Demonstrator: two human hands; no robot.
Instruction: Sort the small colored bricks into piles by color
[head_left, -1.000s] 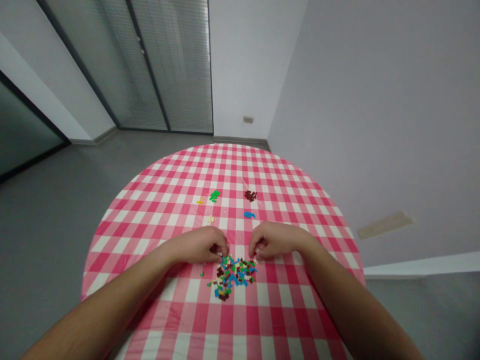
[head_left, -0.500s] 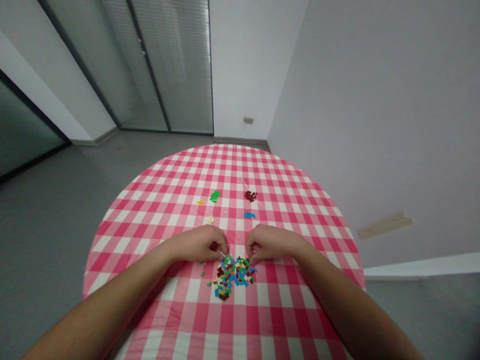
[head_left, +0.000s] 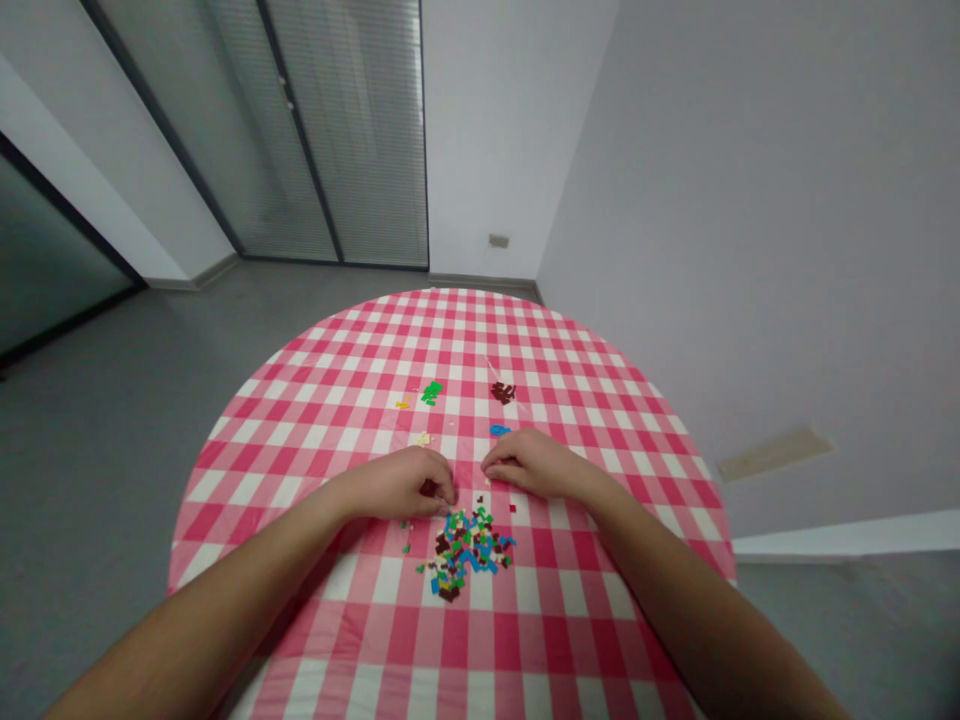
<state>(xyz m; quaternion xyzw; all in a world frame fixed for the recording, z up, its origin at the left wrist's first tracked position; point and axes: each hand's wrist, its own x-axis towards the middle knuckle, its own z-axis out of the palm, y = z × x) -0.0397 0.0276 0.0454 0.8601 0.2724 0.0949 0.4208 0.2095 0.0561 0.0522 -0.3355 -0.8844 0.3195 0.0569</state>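
A loose heap of small coloured pieces [head_left: 469,550], resembling toy building bricks in blue, green, brown, cream and yellow, lies on the checked tablecloth. At the heap's upper left edge is my left hand [head_left: 405,483], fingers curled into a pinch; whatever they hold is too small to name. My right hand [head_left: 536,465] is beyond the heap, its fingers closed together near the cloth, contents hidden. Just past it sits a small blue group [head_left: 499,430]. Further off are a brown group [head_left: 503,392] and a green group [head_left: 432,393]. Cream pieces [head_left: 424,439] lie beyond my left hand.
A few yellow pieces [head_left: 403,405] lie left of the green group. One red piece [head_left: 513,508] is apart from the heap on the right. The round table wears a red-and-white checked cloth [head_left: 360,650]. A wall [head_left: 787,250] stands on the right.
My right hand has lifted off the heap and moved away from me, towards the blue group. A few pieces at the heap's far edge are now uncovered. My left hand stays nearly still.
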